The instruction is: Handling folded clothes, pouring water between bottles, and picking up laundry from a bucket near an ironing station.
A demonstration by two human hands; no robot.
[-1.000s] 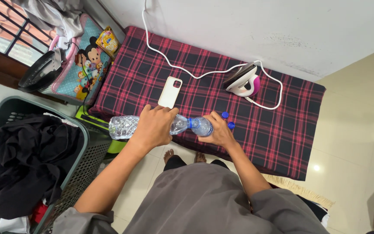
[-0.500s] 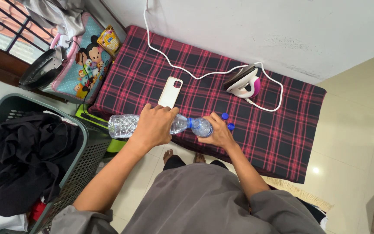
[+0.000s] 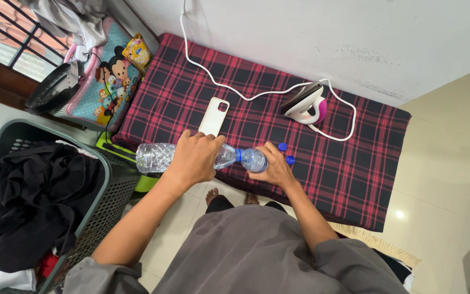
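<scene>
Over plaid cloth (image 3: 349, 163): 2 bottles (image 3: 159, 157) (image 3: 253, 159), 2 caps (image 3: 283, 146) (image 3: 290, 159).

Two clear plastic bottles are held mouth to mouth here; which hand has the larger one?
The left hand holds the larger bottle, lying sideways and reaching out past the plaid cloth's left edge. The right hand cups the smaller bottle.

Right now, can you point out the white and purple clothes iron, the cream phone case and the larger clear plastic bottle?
White and purple clothes iron (image 3: 307, 103), head view, on its body.
Cream phone case (image 3: 214, 116), head view, middle of its back.
Larger clear plastic bottle (image 3: 155, 158), head view, on its ribbed base end.
</scene>
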